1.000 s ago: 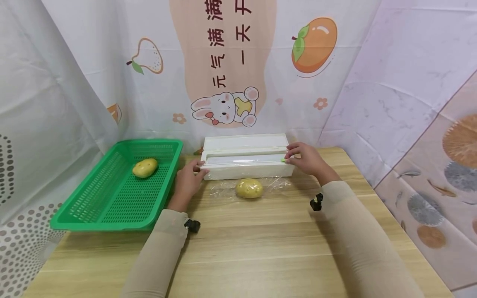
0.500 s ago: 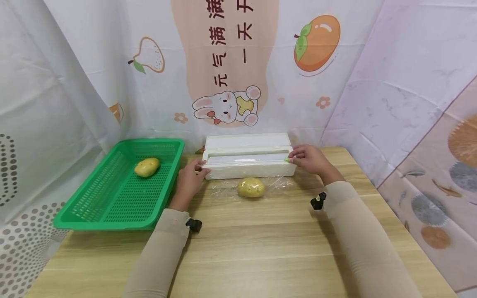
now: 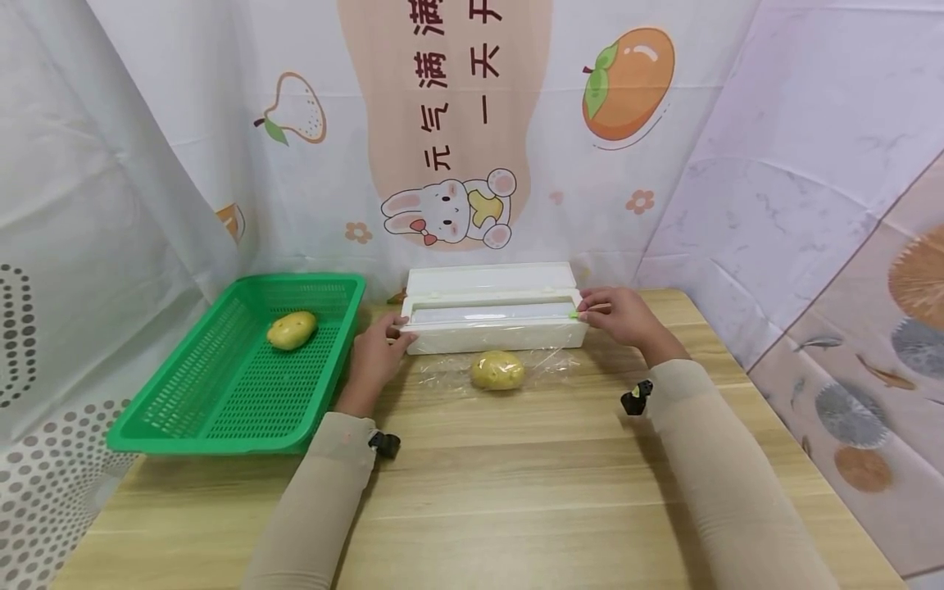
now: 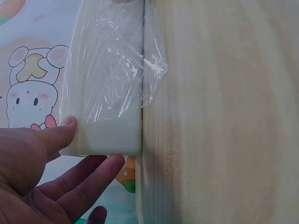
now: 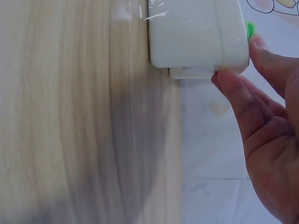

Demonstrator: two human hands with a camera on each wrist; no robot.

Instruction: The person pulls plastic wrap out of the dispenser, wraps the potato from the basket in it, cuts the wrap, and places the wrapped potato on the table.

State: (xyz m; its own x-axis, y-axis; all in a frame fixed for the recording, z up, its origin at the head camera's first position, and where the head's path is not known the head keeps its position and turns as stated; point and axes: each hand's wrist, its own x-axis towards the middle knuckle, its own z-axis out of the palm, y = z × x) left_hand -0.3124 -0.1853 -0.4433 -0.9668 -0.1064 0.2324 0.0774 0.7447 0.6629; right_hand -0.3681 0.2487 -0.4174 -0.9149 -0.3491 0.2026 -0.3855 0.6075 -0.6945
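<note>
A white cling film dispenser box (image 3: pixel 497 337) stands at the back of the table with its lid (image 3: pixel 490 279) raised. Clear cling film (image 4: pixel 110 60) runs down its front onto the table, beneath a yellow potato (image 3: pixel 497 370). My left hand (image 3: pixel 374 356) holds the box's left end, thumb on the top edge and fingers at the end face. At the opposite end, my right hand (image 3: pixel 619 315) has its thumb on the small green slide cutter (image 5: pixel 251 30), while its fingers press against the box's end. The slide cutter sits at the right end of its track.
To the left, a green plastic basket (image 3: pixel 317 410) contains another potato (image 3: pixel 292 330). The wooden table (image 3: pixel 501 492) reaches back to a printed curtain (image 3: pixel 310 205) close behind the box. Another curtain (image 3: pixel 796 188) hangs along the right side.
My right hand has moved slightly right, and the green slide cutter has shifted with it toward the box's right end. My left hand stays on the box; the view has shifted a little.
</note>
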